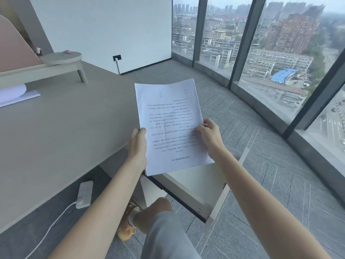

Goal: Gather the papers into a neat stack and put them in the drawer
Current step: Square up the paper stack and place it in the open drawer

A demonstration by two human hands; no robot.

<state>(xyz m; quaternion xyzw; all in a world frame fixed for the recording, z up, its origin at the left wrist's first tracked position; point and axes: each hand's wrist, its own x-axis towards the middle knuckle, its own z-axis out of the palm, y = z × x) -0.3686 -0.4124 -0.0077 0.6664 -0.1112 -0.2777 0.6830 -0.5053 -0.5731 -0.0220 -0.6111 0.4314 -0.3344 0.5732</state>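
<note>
- Already gathered, the papers (171, 126) form one stack with fairly even edges, held in the air past the end of the desk (61, 131), printed side up and upside down to the wearer.
- The left hand (137, 146) grips the stack's left edge, thumb on top of the sheets and fingers hidden underneath, closed firmly on the paper.
- The right hand (210, 136) pinches the right edge, thumb lying across the print and fingers curled behind, likewise closed on the stack.
- Below the stack the drawer (194, 191) stands pulled open, its pale inside showing bare where it can be seen; the stack's lower corner overlaps it in view but sits well above it.
- So the gathering looks done, and the drawer seems ready to receive; what is left, by my reckoning, is lowering the stack in flat and pushing the drawer shut.
- One doubt: more white sheets (15, 97) lie at the far left of the desk, under a low shelf (56, 61). Whether they belong to the job cannot be told; if so, the gathering is unfinished.
</note>
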